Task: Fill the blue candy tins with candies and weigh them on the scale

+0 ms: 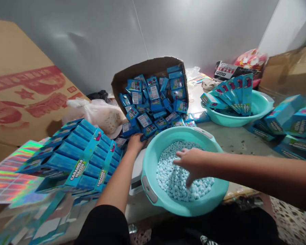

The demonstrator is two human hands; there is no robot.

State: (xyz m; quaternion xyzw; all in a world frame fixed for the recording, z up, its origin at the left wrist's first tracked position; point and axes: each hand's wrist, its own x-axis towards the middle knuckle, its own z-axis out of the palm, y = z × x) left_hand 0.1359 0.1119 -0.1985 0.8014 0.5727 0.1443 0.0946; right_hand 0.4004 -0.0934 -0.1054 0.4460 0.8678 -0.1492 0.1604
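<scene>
My right hand (190, 165) is over a turquoise basin (185, 209) holding many small pale-blue candies (172, 182). Its fingers are spread, with none seen between them; whether the fingertips touch the candies is hard to tell. My left hand (135, 143) is beyond the basin's left side, at the near edge of a pile of small blue packets (144, 120). Its fingers curl around a dark blue packet (143, 137), mostly hidden by the hand. The pile spills from a cardboard box (121, 86) lying on its side.
Stacked blue cartons (76, 156) stand at left beside a holographic sheet (5, 183). A second turquoise basin (226, 120) at right holds folded blue cartons (234, 93). More blue cartons (285, 115) lie farther right. A white device (137, 173) sits left of the candy basin.
</scene>
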